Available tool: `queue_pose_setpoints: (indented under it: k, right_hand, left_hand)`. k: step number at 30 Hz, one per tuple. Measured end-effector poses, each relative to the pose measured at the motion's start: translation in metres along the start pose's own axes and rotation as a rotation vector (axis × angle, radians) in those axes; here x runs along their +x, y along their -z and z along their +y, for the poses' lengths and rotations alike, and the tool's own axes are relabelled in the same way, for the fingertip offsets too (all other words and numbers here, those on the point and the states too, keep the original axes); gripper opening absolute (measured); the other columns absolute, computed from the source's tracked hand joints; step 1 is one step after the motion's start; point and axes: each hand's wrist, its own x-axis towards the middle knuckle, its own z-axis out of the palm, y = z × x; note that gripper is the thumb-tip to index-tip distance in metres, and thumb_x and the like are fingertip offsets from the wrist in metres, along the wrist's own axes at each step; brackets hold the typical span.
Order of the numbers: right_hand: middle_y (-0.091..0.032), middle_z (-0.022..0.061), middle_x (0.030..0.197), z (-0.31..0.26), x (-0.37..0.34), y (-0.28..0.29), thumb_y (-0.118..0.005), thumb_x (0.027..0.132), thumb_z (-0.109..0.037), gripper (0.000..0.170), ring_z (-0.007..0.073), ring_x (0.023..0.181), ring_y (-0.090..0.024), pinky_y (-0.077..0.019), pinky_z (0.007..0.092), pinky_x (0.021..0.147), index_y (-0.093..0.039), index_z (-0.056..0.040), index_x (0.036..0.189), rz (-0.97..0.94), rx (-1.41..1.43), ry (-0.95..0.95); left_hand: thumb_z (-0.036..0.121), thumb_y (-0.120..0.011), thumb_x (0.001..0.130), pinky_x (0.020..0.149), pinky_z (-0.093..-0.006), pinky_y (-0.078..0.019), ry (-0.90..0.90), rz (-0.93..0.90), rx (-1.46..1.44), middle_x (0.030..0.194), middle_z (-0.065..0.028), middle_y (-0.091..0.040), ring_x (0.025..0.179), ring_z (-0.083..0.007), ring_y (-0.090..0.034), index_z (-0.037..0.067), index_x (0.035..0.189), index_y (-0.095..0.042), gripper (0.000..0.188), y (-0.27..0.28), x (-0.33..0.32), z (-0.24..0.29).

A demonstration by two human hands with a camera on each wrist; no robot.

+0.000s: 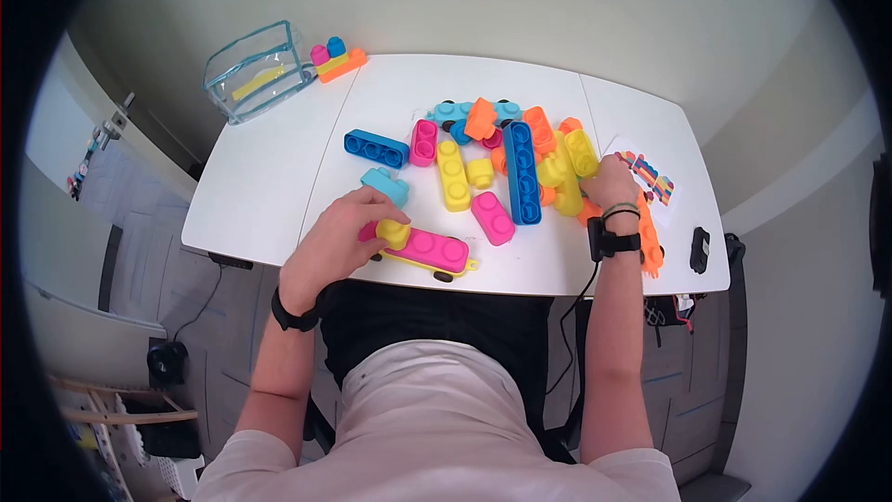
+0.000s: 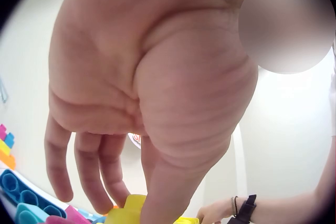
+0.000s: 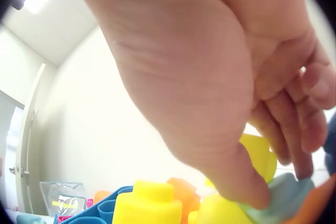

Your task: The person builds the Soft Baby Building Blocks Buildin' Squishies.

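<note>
My left hand [image 1: 336, 231] pinches a small yellow block [image 1: 394, 234] between thumb and fingers. That block sits at the left end of a long pink block [image 1: 429, 248], which lies on a yellow wheeled base [image 1: 409, 262] near the table's front edge. On the right, my right hand [image 1: 611, 184] reaches down among the blocks. In the right wrist view its thumb and fingertips pinch a light blue block [image 3: 286, 198], beside yellow blocks [image 3: 149, 205]. The head view hides that light blue block under the hand.
Loose blocks fill the middle, among them a long blue one [image 1: 523, 172] and a light blue wheeled base [image 1: 451, 113]. A clear case [image 1: 251, 70] and a small stack [image 1: 334, 63] stand back left. On the right lie a printed sheet [image 1: 664, 209] and a black object [image 1: 700, 249].
</note>
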Motion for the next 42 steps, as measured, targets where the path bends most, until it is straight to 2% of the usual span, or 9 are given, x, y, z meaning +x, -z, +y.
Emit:
queue_pose_setpoints:
  k: [4,12,16,18,22,25,29,32,42]
  right_hand:
    - [-0.080,0.0221,0.115,0.006,0.007,-0.003,-0.081,0.085,-0.017,0.036,0.0392,0.109,-0.078,-0.0634,0.0503,0.090,-0.074,-0.0009,0.117,0.117,0.131,-0.016]
    - [-0.079,0.0254,0.110,0.002,-0.013,0.028,-0.077,0.083,-0.016,0.042,0.0418,0.100,-0.078,-0.0640,0.0503,0.086,-0.078,0.0023,0.122,0.399,0.270,0.093]
    - [-0.079,0.0243,0.112,-0.017,-0.043,0.062,-0.078,0.083,-0.016,0.036,0.0409,0.097,-0.078,-0.0635,0.0488,0.085,-0.080,0.0028,0.114,0.327,0.350,0.125]
    - [-0.079,0.0231,0.111,-0.026,-0.066,0.071,-0.078,0.082,-0.015,0.034,0.0368,0.091,-0.079,-0.0633,0.0451,0.083,-0.080,0.0032,0.112,0.338,0.484,0.450]
    - [-0.075,0.0175,0.106,-0.064,-0.117,0.079,-0.079,0.083,-0.006,0.028,0.0255,0.075,-0.073,-0.0615,0.0382,0.074,-0.078,0.0027,0.111,-0.016,0.715,0.819]
    - [-0.073,0.0205,0.104,-0.089,-0.143,0.070,-0.079,0.083,-0.007,0.028,0.0369,0.089,-0.074,-0.0614,0.0455,0.082,-0.077,0.0021,0.109,-0.153,0.650,0.960]
    - [-0.071,0.0211,0.106,-0.106,-0.158,0.045,-0.079,0.084,-0.007,0.025,0.0411,0.102,-0.073,-0.0594,0.0501,0.092,-0.077,0.0008,0.108,-0.229,0.508,1.004]
    - [-0.071,0.0181,0.103,-0.111,-0.162,0.028,-0.081,0.084,-0.007,0.026,0.0371,0.098,-0.073,-0.0599,0.0470,0.089,-0.077,0.0010,0.108,-0.182,0.485,1.039]
    - [-0.070,0.0196,0.109,-0.111,-0.168,0.025,-0.081,0.084,-0.008,0.027,0.0406,0.106,-0.072,-0.0592,0.0504,0.091,-0.077,-0.0004,0.109,-0.144,0.419,1.025]
  left_hand:
    - [-0.014,-0.084,0.076,0.094,-0.0410,-0.0597,-0.010,-0.008,0.014,0.119,-0.0127,-0.072,0.108,-0.0341,-0.072,0.008,0.122,-0.081,0.052,0.001,-0.001,0.000]
    - [-0.014,-0.084,0.075,0.094,-0.0408,-0.0588,-0.013,0.004,0.015,0.119,-0.0128,-0.070,0.107,-0.0348,-0.071,0.008,0.126,-0.080,0.056,-0.002,0.000,-0.009]
    - [-0.014,-0.084,0.075,0.092,-0.0404,-0.0586,-0.001,0.011,0.008,0.117,-0.0124,-0.068,0.105,-0.0337,-0.071,0.008,0.125,-0.081,0.055,-0.004,0.000,-0.010]
    - [-0.015,-0.084,0.074,0.091,-0.0404,-0.0586,0.000,0.020,0.011,0.116,-0.0123,-0.068,0.104,-0.0333,-0.071,0.009,0.124,-0.081,0.055,-0.005,0.000,-0.010]
    - [-0.015,-0.084,0.074,0.089,-0.0405,-0.0594,0.011,-0.006,0.032,0.117,-0.0121,-0.068,0.100,-0.0326,-0.072,0.009,0.123,-0.082,0.055,-0.005,0.000,-0.009]
    - [-0.014,-0.084,0.074,0.088,-0.0404,-0.0599,0.000,0.005,0.050,0.117,-0.0121,-0.067,0.099,-0.0323,-0.073,0.009,0.123,-0.082,0.054,-0.007,-0.001,-0.011]
    - [-0.012,-0.085,0.075,0.086,-0.0399,-0.0603,-0.006,0.018,0.048,0.117,-0.0120,-0.067,0.098,-0.0320,-0.073,0.009,0.123,-0.082,0.052,-0.006,-0.001,-0.008]
    - [-0.011,-0.084,0.076,0.085,-0.0395,-0.0605,-0.018,0.020,0.074,0.117,-0.0115,-0.067,0.098,-0.0321,-0.073,0.009,0.123,-0.082,0.051,-0.006,-0.002,-0.008]
    - [0.002,-0.088,0.081,0.097,-0.0438,-0.0565,-0.019,0.014,0.249,0.120,-0.0124,-0.069,0.111,-0.0341,-0.069,0.010,0.122,-0.081,0.042,-0.008,-0.004,0.004]
